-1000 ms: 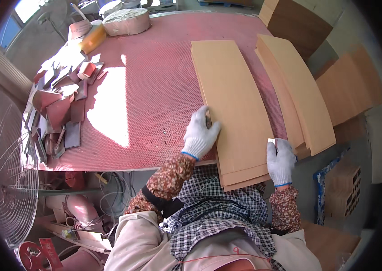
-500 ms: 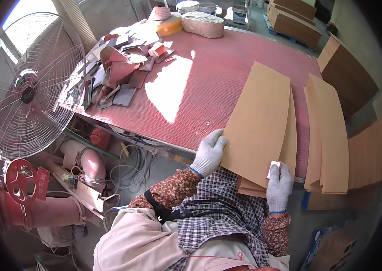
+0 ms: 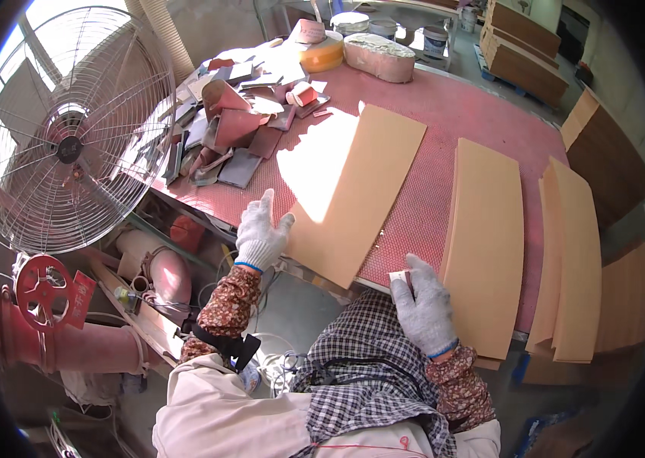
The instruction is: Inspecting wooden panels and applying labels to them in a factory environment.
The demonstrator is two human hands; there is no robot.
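Note:
A tan wood panel [image 3: 372, 191] lies tilted on the red dimpled tabletop [image 3: 414, 221], its left part in bright sunlight. My left hand [image 3: 260, 233], in a grey-white knit glove, is open at the panel's near left edge, fingers pointing away and thumb spread towards the panel; whether the thumb touches it I cannot tell. My right hand [image 3: 425, 311], gloved the same way, grips a small pale block [image 3: 399, 279] with a dark side, near the table's front edge. Right of that hand rests a stack of similar panels [image 3: 484, 244], jutting over the front edge.
Sanding scraps and dark pads [image 3: 242, 130] are heaped at the far left, near a yellow tape roll [image 3: 321, 57] and an oblong pale block [image 3: 379, 57]. A big wire fan [image 3: 70, 145] stands left. More panels [image 3: 575, 267] stand right of the table.
One panel has moved left, away from the stack, and now lies apart on the table. My left hand has moved left and its fingers have spread; my right hand, with the block, also moved left.

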